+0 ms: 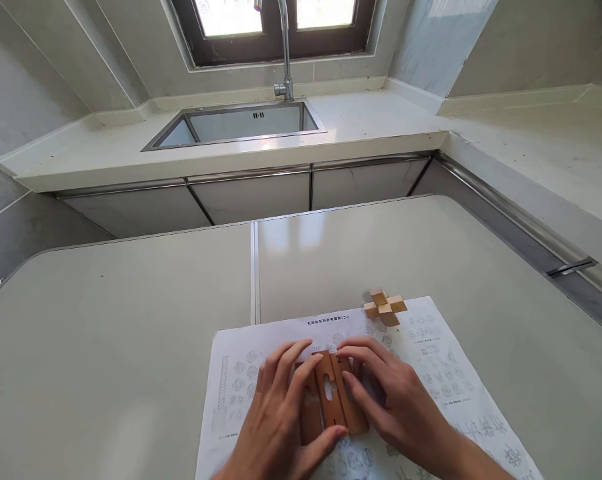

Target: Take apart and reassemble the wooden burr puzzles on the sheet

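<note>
Several brown wooden pieces (332, 393) lie side by side on a printed paper sheet (445, 360), with a slotted opening in the middle one. My left hand (285, 407) rests over their left side, fingertips on the upper edge and thumb near the bottom. At the right side, my right hand (398, 393) has its fingers curved around the upper end and the thumb against the right piece. Both hands hold the pieces between them. A light wooden interlocked cross (385, 307) sits at the sheet's top edge.
The pale table (105, 333) has a seam strip (255, 273) down its middle. Beyond its far edge are a counter (371, 120) with a steel sink (245, 123), a tall faucet (285, 53) and a window.
</note>
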The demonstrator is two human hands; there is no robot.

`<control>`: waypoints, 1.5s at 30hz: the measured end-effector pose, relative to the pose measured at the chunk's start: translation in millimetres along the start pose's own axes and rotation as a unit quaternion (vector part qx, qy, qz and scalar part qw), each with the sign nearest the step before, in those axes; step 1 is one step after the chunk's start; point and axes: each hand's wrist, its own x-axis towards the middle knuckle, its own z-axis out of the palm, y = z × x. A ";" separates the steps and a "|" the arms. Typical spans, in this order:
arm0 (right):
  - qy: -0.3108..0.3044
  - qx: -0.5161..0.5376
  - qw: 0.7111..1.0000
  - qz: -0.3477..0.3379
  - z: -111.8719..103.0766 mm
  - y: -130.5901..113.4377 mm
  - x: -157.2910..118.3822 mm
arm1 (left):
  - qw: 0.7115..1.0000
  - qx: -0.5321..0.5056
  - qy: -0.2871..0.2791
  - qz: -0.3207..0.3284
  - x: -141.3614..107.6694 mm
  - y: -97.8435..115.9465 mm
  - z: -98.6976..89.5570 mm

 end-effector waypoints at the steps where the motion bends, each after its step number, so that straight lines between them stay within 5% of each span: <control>1: -0.004 0.005 1.000 -0.008 0.0 -0.6 0.1 | 1.000 0.004 -0.013 0.015 0.1 -0.2 0.1; 15: -0.048 0.058 0.997 -0.002 2.5 1.2 -4.9 | 0.999 0.046 0.016 0.017 0.0 2.3 0.6; 31: -0.034 0.047 0.998 0.018 3.1 1.1 -2.6 | 0.969 0.155 0.108 -0.157 3.0 -31.8 -10.8; 41: -0.048 0.047 0.998 0.020 1.7 3.1 -4.2 | 0.958 0.172 0.122 -0.197 3.0 -46.4 -17.3; 45: -0.053 0.048 0.997 0.019 1.6 2.4 -5.0 | 0.960 0.188 0.124 -0.165 2.1 -51.2 -15.1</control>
